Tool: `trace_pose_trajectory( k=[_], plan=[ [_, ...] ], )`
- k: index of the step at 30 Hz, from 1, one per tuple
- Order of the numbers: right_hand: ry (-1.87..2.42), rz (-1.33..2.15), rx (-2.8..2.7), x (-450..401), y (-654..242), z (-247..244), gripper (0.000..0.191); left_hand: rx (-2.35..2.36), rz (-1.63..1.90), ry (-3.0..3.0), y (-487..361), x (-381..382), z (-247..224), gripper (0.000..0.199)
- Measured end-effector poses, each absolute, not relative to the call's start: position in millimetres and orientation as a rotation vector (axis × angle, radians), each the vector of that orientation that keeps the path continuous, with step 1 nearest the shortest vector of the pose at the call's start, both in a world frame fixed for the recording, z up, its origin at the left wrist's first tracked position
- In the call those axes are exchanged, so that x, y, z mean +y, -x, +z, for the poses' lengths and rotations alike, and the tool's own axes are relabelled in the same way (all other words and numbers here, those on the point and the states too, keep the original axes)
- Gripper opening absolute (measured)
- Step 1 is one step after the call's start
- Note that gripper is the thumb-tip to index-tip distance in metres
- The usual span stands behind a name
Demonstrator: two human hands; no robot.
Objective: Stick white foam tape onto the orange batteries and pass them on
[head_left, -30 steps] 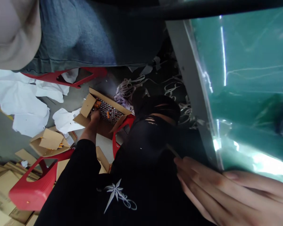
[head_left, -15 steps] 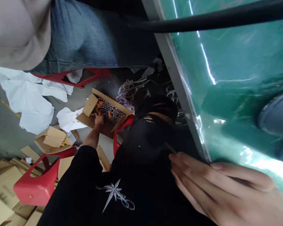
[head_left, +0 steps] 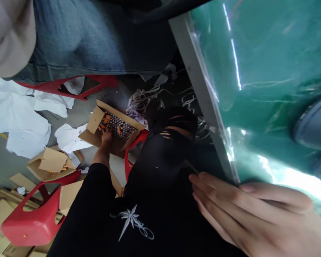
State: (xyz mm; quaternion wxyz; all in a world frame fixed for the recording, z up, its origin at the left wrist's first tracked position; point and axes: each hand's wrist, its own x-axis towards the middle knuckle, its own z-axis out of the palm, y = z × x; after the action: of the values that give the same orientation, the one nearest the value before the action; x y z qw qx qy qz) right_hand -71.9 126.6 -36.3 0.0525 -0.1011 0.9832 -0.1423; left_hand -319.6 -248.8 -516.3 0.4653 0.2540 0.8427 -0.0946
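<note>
My left hand (head_left: 106, 135) reaches down into an open cardboard box (head_left: 118, 151) on the left. Its fingers look spread, with their tips among small orange pieces (head_left: 106, 119); whether they touch one is too small to tell. Many small dark, shiny pieces (head_left: 125, 128) fill the rest of that box. My right hand (head_left: 246, 210) lies in front of my black shirt at the lower right, by the edge of the green-topped table (head_left: 267, 107). Its fingers are stretched out side by side, the thumb lies apart over the table's edge, and no object shows in it.
Red plastic stools (head_left: 29, 226) stand at the lower left and near the box. A second cardboard box (head_left: 46, 164), white sheets (head_left: 24, 117) and tangled strips (head_left: 139, 101) lie on the floor. Someone's jeans-clad leg (head_left: 82, 43) is close at the upper left. A grey cylindrical object (head_left: 315, 125) is at the right.
The view has shifted, so the box, stools and sheets sit slightly further left. My left hand stays in the box among the orange pieces; my right hand has hardly moved.
</note>
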Motion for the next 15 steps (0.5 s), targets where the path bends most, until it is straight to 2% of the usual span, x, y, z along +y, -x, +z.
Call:
trace_pose_trajectory(
  k=[6, 10, 15],
  plan=[
    [0.296, -0.401, 3.005, 126, 72, -37, 0.036, 2.095, -0.281, -0.706, 309, -248, -515, 0.055],
    [0.257, -0.379, 2.981, 125, 70, -36, 0.04, 2.12, -0.329, -0.722, 303, -245, -517, 0.06],
    [0.245, -0.396, 2.974, 122, 60, -35, 0.04, 2.046, -0.338, -0.769, 319, -249, -516, 0.056]
  ],
)
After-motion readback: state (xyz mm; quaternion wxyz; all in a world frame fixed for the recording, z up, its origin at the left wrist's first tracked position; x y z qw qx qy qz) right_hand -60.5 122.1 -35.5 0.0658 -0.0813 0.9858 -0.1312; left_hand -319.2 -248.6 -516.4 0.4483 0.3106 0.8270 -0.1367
